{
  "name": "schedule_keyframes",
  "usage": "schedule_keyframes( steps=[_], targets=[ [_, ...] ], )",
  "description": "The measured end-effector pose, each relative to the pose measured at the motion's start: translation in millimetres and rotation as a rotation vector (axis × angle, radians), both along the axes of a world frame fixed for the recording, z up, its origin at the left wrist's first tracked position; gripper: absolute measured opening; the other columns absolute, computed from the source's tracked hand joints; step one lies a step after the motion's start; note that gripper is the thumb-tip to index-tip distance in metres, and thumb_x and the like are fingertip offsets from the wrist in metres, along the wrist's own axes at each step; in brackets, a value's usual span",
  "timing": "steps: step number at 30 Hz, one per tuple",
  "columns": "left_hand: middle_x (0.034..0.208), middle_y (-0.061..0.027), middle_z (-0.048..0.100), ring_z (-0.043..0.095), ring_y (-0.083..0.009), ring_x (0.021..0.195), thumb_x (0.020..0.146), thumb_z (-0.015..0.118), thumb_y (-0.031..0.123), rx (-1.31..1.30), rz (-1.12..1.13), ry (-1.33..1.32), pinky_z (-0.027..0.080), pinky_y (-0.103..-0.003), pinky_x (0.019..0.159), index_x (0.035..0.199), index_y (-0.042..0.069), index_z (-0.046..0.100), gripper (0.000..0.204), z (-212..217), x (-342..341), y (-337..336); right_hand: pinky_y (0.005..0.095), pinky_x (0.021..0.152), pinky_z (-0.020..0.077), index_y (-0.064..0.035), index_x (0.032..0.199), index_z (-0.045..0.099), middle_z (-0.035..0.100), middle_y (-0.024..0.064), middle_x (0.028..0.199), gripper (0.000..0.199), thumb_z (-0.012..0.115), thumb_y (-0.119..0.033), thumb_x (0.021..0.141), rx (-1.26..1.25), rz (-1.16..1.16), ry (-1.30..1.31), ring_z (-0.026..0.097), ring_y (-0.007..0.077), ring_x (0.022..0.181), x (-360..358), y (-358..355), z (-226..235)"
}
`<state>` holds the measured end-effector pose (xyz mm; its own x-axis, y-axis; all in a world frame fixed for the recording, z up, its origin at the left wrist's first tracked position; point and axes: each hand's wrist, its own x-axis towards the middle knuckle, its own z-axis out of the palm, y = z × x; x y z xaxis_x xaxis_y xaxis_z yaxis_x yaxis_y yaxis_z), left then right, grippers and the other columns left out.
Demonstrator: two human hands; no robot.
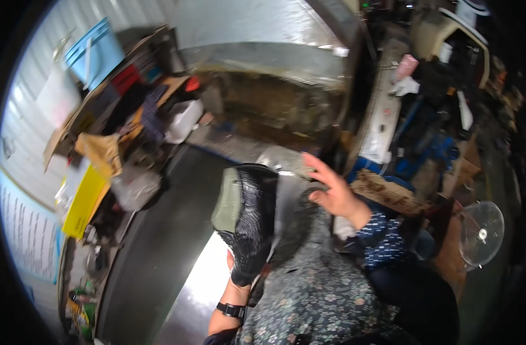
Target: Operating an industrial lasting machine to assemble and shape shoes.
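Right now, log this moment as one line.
left hand: holds black and grey-green shoe | right hand: open, empty, apart from shoe | left of shoe in view: dark flat surface

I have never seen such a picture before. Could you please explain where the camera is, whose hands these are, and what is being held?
There is no robot here, only a person with bare hands. The camera sits on the person's head and looks down, so picture left is the person's left. The left hand, mostly hidden, holds a black shoe with a grey-green sole. The right hand is open in the air, holding nothing. To the left run a dark flat surface and a shiny metal plate. Beyond them are a yellow box and a clear plastic bag. The lens bends straight edges.
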<state>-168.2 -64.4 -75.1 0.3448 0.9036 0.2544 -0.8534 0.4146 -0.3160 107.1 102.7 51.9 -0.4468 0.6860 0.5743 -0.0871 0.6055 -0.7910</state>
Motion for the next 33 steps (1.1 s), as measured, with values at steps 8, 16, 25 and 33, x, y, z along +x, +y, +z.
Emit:
schedule_keyframes(
  steps=[8,16,25,33],
  targets=[
    [0.122,-0.0127,0.063,0.059,-0.0244,0.113,0.1,0.032,0.064,0.189,0.206,1.453,0.047,-0.037,0.1,0.126,-0.002,0.057,0.075,39.1,113.3,107.0,0.0356,0.074,0.054,-0.0093,0.105,0.071,0.069,0.0098,0.111,0.042,0.076,-0.041,0.078,0.565,-0.47,-0.477,0.064,0.0261,0.085,43.1,-57.7,-3.7],
    [0.132,-0.0194,0.06,0.055,-0.025,0.125,0.1,0.042,0.028,0.278,0.213,1.877,0.039,-0.033,0.107,0.125,-0.005,0.061,0.046,23.2,163.6,125.3,0.038,0.077,0.0544,-0.0063,0.11,0.068,0.07,0.0118,0.112,0.044,0.071,-0.042,0.085,0.297,-0.312,-0.547,0.067,0.0311,0.088,65.8,-63.6,-26.0],
    [0.121,-0.016,0.062,0.059,-0.027,0.114,0.081,0.078,0.013,0.531,0.563,2.208,0.047,-0.037,0.099,0.127,0.0,0.054,0.053,16.1,120.4,122.4,0.0326,0.099,0.0456,0.0023,0.136,0.05,0.063,0.015,0.125,0.041,0.058,-0.012,0.098,-0.728,-0.403,-0.167,0.057,0.0174,0.115,40.2,-109.7,-129.0],
    [0.107,-0.0047,0.063,0.057,-0.0125,0.097,0.091,0.071,0.014,0.139,0.123,1.78,0.048,-0.026,0.086,0.128,0.005,0.055,0.042,5.0,116.8,119.4,0.0296,0.09,0.0499,0.0026,0.127,0.06,0.067,0.0081,0.117,0.047,0.054,-0.036,0.102,-1.371,-0.219,0.282,0.064,0.0155,0.102,48.0,-67.5,-110.8]
  ],
)
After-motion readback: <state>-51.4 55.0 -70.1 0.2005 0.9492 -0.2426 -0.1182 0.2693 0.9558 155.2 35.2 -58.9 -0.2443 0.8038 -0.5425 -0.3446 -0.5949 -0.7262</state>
